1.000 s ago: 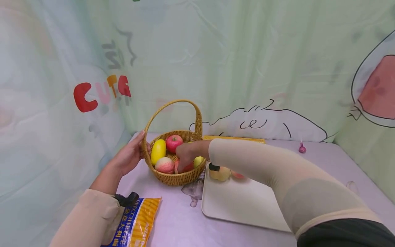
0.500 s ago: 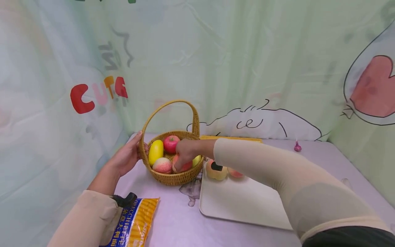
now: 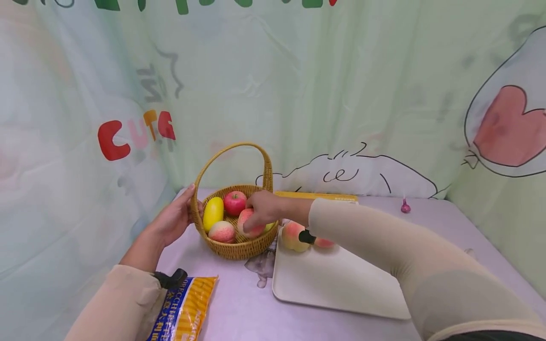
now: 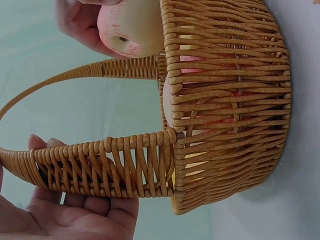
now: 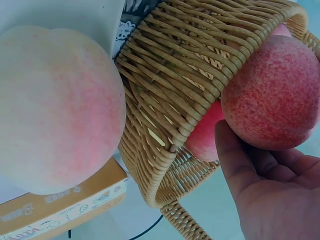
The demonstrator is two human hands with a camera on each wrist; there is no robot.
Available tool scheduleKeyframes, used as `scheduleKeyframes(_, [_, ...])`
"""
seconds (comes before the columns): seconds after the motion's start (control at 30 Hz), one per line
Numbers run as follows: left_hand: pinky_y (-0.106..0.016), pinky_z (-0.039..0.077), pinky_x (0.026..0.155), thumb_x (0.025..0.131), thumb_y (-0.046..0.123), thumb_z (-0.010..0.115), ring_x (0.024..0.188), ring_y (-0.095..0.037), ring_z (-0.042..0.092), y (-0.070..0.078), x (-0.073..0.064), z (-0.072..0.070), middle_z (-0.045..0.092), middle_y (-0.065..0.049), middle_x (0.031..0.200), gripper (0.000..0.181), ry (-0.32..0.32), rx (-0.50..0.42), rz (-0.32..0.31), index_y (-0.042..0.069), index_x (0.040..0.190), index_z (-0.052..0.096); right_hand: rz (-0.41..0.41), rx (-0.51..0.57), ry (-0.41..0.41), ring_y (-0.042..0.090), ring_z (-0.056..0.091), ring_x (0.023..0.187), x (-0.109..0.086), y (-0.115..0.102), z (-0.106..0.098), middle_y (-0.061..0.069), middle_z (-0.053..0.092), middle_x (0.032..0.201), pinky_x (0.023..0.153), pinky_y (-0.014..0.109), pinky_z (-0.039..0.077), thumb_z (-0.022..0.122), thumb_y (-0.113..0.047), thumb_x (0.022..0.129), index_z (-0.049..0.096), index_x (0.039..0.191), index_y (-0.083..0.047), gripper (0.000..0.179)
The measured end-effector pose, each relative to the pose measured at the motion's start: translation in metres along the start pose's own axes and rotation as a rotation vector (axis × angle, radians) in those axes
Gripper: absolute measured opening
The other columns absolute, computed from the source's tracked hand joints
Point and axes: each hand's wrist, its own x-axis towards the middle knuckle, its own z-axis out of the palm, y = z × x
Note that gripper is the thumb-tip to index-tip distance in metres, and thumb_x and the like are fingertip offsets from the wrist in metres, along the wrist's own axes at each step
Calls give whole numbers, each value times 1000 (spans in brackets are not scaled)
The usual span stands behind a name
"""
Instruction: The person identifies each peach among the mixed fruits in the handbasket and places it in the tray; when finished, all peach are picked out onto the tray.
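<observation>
A wicker basket (image 3: 239, 250) stands on the table, its tall handle arching over it. My left hand (image 3: 177, 215) grips that handle at its left base, fingers wrapped behind the weave in the left wrist view. A red-speckled peach (image 5: 275, 92) is held between the thumb and fingers of my right hand (image 3: 266, 208). In the left wrist view this peach (image 4: 135, 30) is up at the basket's rim. Inside the basket lie a yellow oblong fruit (image 3: 213, 215), a red apple (image 3: 235, 203) and another peach (image 3: 222, 232); a yellow-green fruit is mostly hidden behind my right hand.
Right of the basket lies a pale tray (image 3: 328, 279) bearing a large peach (image 3: 294, 237) and a second peach (image 3: 325, 243), partly under my forearm. A yellow box (image 3: 315, 195) sits behind. A pasta bag (image 3: 196, 303) lies front left, a small onion (image 3: 405, 207) far right.
My right hand has taken hold of the peach in the basket and raised it slightly. The left hand keeps its grip on the handle. The head view has shifted a little.
</observation>
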Motion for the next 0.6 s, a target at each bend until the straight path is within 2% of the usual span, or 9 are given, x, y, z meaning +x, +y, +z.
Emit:
scheduleKeyframes(0.13, [-34,39,95,105,63,44,89,-19,54,0,-1,0,61,4,84,50,3,-4,1,14,102,53,-8,63,47,14,55,76,-7,3,-2,-5,61,76,64,23,44,79,-40,81,72,91,-14,29])
scheduleKeyframes(0.37, [-34,39,95,105,64,42,89,-19,53,-3,0,4,61,4,83,49,-2,5,-3,16,102,53,13,188,147,15,62,87,-24,14,-2,-2,71,97,73,26,52,79,-40,81,73,117,-10,48])
scheduleKeyframes(0.6, [-34,39,95,105,64,42,92,-19,52,-1,-3,3,60,3,86,54,6,17,-3,13,98,57,41,257,214,17,62,94,-41,16,-3,0,70,108,76,27,55,78,-38,83,70,124,-11,50])
